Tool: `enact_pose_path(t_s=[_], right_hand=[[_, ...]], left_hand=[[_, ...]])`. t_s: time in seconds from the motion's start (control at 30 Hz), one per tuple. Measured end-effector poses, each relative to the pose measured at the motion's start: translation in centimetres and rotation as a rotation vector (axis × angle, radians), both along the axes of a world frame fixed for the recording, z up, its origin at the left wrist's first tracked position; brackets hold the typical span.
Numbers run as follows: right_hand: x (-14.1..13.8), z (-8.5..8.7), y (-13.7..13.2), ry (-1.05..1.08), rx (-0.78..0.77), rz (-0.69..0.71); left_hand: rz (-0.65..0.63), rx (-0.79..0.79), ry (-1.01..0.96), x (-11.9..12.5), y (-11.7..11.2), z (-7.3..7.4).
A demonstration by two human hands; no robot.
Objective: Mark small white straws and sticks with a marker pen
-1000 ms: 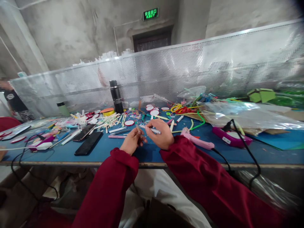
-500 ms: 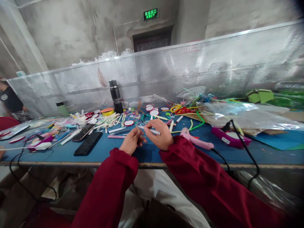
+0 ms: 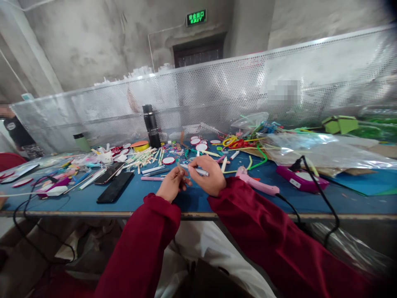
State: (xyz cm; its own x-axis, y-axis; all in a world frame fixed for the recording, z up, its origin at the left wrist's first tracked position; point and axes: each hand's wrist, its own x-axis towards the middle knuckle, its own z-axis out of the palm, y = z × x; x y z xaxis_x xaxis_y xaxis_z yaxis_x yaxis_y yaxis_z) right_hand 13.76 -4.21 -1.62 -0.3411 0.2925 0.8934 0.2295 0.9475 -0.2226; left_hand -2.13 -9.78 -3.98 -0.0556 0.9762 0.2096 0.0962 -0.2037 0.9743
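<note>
My left hand (image 3: 170, 184) is closed in a pinch on a thin brown stick (image 3: 179, 166) that points up and away from me. My right hand (image 3: 208, 175) is closed round a grey-white marker pen (image 3: 200, 170), its tip aimed left toward the stick. Both hands hover close together over the blue tabletop (image 3: 198, 198) near its front edge. Both of my sleeves are dark red.
A pink glue gun (image 3: 256, 185) lies right of my hands, a purple device (image 3: 302, 179) with a black cable beyond it. Two phones (image 3: 114, 187) lie to the left. A black flask (image 3: 151, 125), loose sticks, round discs and coloured pipe cleaners (image 3: 238, 142) crowd the back. A person stands far left.
</note>
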Motion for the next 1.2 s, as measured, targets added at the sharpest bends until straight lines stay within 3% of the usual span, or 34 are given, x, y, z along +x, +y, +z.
enact_pose_path(t_s=[1.2], right_hand=[[-0.09,-0.09,0.16,0.063,-0.025,0.002]], left_hand=[[0.010,-0.011,0.016,0.39,-0.25,0.47]])
